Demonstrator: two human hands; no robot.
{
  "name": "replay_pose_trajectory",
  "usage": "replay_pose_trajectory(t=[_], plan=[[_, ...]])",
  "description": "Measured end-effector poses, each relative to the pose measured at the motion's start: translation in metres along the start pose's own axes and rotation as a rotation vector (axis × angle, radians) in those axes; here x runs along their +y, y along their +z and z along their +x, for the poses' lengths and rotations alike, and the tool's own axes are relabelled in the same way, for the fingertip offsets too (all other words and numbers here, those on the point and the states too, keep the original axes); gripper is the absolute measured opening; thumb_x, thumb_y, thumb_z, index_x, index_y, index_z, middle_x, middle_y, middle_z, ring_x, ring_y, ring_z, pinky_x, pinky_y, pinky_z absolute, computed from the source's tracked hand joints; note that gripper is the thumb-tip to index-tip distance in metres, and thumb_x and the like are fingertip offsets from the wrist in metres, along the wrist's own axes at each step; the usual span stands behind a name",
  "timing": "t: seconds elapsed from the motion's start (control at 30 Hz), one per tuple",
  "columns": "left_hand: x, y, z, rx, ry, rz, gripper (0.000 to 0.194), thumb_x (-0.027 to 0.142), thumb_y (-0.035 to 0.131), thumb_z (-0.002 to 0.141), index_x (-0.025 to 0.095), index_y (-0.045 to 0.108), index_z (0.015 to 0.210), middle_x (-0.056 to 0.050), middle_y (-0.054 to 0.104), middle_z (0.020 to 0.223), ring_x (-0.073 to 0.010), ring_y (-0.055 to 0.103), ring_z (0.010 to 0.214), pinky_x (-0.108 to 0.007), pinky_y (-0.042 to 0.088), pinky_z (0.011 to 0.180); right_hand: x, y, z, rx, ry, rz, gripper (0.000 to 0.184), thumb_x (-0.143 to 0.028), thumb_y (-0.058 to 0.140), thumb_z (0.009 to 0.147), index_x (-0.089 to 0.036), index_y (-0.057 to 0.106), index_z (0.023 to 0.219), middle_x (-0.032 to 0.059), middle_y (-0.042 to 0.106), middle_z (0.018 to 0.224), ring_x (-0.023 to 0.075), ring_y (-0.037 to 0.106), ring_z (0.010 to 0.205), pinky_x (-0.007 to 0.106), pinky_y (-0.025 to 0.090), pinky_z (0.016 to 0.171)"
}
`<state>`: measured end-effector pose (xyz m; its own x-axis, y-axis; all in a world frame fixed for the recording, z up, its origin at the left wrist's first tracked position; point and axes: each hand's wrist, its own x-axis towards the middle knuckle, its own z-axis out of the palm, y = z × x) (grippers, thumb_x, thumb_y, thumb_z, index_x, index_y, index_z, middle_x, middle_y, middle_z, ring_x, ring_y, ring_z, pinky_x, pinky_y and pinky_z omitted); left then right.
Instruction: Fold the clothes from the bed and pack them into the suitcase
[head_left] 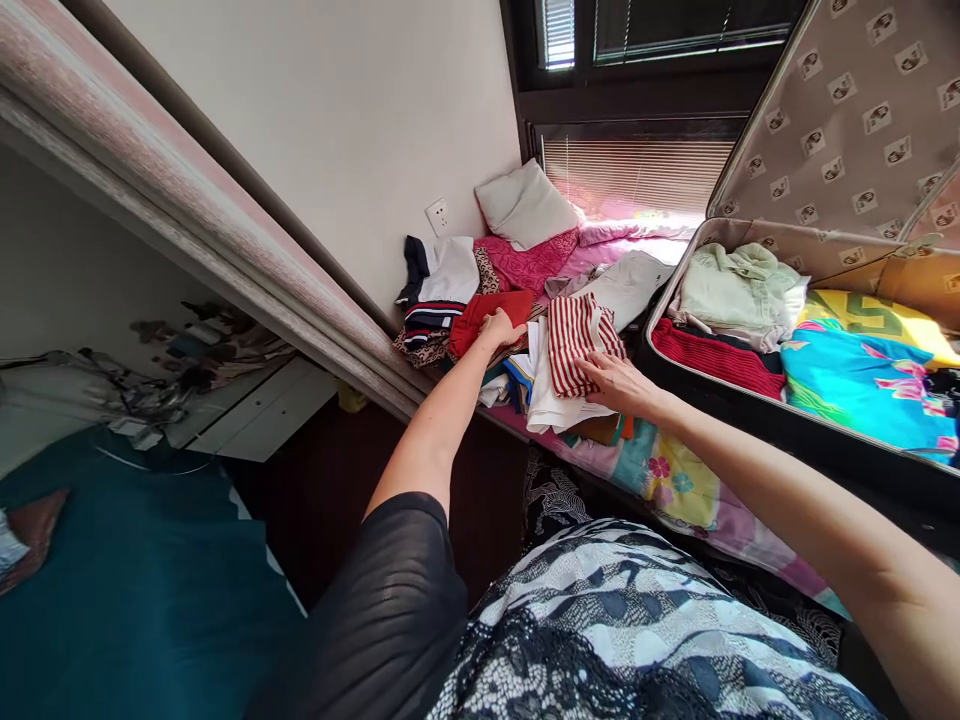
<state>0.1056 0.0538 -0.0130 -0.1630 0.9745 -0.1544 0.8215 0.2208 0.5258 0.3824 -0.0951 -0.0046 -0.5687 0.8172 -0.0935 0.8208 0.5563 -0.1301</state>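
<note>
My left hand (501, 330) is on a folded red garment (480, 318), its fingers curled into the cloth and their tips partly hidden. My right hand (619, 384) lies open with fingers apart on a folded red-and-white striped garment (576, 335). Beneath the striped piece is a white garment (546, 412), part of a pile of folded clothes. Left of and behind the red garment lie a white garment with a dark striped band (450, 270) and leopard-print cloth (487, 268).
At the right an open suitcase (705, 385) holds folded clothes, among them a pale green shirt (739, 285) and a blue floral piece (862, 385). A white pillow (525, 205) leans against the wall by the window. A pink curtain (225, 235) hangs at the left.
</note>
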Motion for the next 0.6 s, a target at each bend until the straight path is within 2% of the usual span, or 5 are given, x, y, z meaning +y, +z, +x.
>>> replay_pose_trajectory(t=[0.13, 0.23, 0.3, 0.43, 0.6], plan=[[-0.005, -0.004, -0.035, 0.047, 0.089, 0.048, 0.063, 0.033, 0.076, 0.101, 0.010, 0.058, 0.157, -0.031, 0.051, 0.168, -0.0478, 0.047, 0.159, -0.061, 0.039, 0.129, 0.013, -0.003, 0.019, -0.075, -0.016, -0.019, 0.062, -0.023, 0.058, 0.106, -0.018, 0.050, 0.167, 0.0214, 0.067, 0.149, 0.0321, 0.069, 0.134, 0.040, 0.052, 0.112], [-0.006, 0.002, -0.061, 0.100, 0.267, -0.103, 0.043, 0.023, 0.073, 0.101, 0.013, 0.072, 0.142, -0.024, 0.067, 0.151, -0.0392, 0.060, 0.149, -0.050, 0.044, 0.129, 0.009, -0.010, 0.018, -0.061, -0.015, -0.097, 0.061, -0.027, 0.056, 0.107, -0.019, 0.049, 0.168, 0.0222, 0.069, 0.145, 0.0342, 0.070, 0.129, 0.041, 0.053, 0.107], [-0.006, 0.010, -0.075, 0.070, 0.311, -0.286, 0.033, 0.021, 0.075, 0.098, 0.013, 0.079, 0.130, -0.021, 0.075, 0.138, -0.0349, 0.070, 0.135, -0.045, 0.051, 0.123, 0.004, -0.015, 0.018, -0.068, -0.026, -0.137, 0.065, -0.028, 0.058, 0.107, -0.018, 0.047, 0.170, 0.0238, 0.069, 0.143, 0.0369, 0.070, 0.128, 0.043, 0.053, 0.106], [-0.006, 0.024, -0.096, -0.065, 0.263, -0.645, 0.017, 0.016, 0.084, 0.090, 0.016, 0.083, 0.107, -0.015, 0.083, 0.114, -0.0287, 0.079, 0.108, -0.040, 0.061, 0.107, 0.005, -0.024, 0.023, -0.131, -0.018, -0.098, 0.060, -0.021, 0.060, 0.102, -0.020, 0.058, 0.163, 0.0205, 0.071, 0.143, 0.0346, 0.071, 0.128, 0.039, 0.054, 0.101], [-0.007, 0.033, -0.116, -0.135, 0.124, -0.895, 0.009, 0.009, 0.084, 0.086, 0.017, 0.083, 0.091, -0.006, 0.080, 0.086, -0.0205, 0.077, 0.087, -0.038, 0.062, 0.102, 0.014, -0.032, 0.030, -0.164, 0.026, -0.006, 0.032, -0.018, 0.053, 0.103, -0.020, 0.075, 0.126, 0.0134, 0.076, 0.134, 0.0255, 0.073, 0.122, 0.029, 0.051, 0.093]])
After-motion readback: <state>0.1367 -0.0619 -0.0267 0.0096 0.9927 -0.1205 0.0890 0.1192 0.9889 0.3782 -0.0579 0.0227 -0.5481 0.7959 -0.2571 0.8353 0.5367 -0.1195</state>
